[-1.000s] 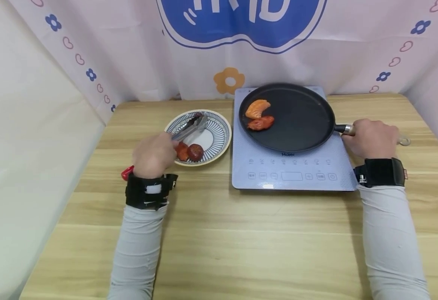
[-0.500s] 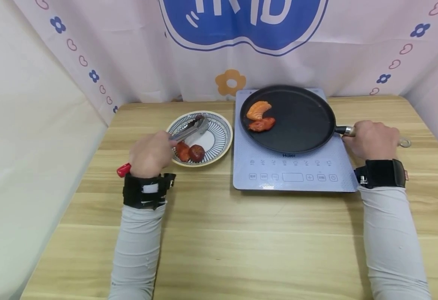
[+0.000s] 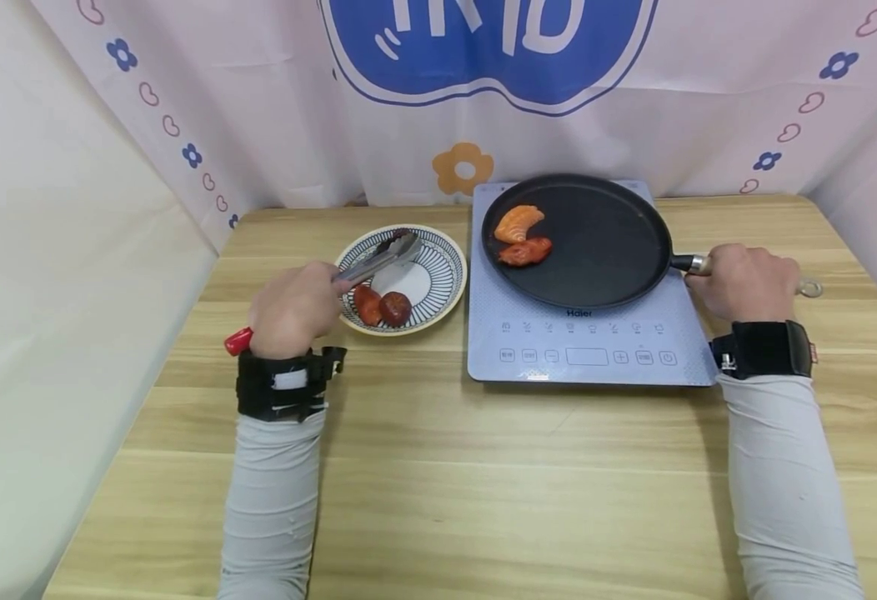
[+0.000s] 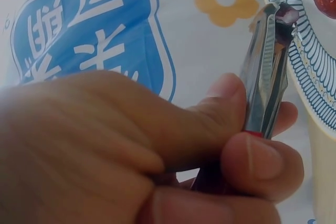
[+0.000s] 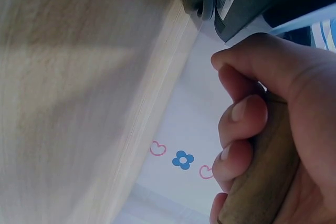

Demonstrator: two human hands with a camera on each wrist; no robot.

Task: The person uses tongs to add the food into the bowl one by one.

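Observation:
My left hand [image 3: 296, 308] grips metal tongs [image 3: 369, 267] with red handle parts. The tongs' tips reach over a patterned plate [image 3: 451, 302]. Between the tips, in the left wrist view, sits a small dark reddish piece [image 4: 286, 18], its kind unclear. A round dark-red piece [image 3: 395, 309] and an orange-red piece [image 3: 368, 305] lie at the plate's near side. My right hand [image 3: 746, 282] holds the wooden handle [image 5: 268, 166] of a flat black frying pan [image 3: 611, 242]. Two food pieces rest at the pan's left: an orange salmon-like slice [image 3: 518, 222] and a reddish chicken-wing-like piece [image 3: 525, 252].
Beneath the pan is a pale blue induction cooker [image 3: 588, 371] with touch controls along its front. Everything stands on a wooden table [image 3: 513, 483]. A printed curtain [image 3: 296, 125] hangs behind the table's back edge, and pale cloth [image 3: 56, 292] covers the left side.
My left hand has drawn slightly left with the tongs, baring more of the red handle end. The right hand keeps its hold on the pan. The whole view has shifted slightly.

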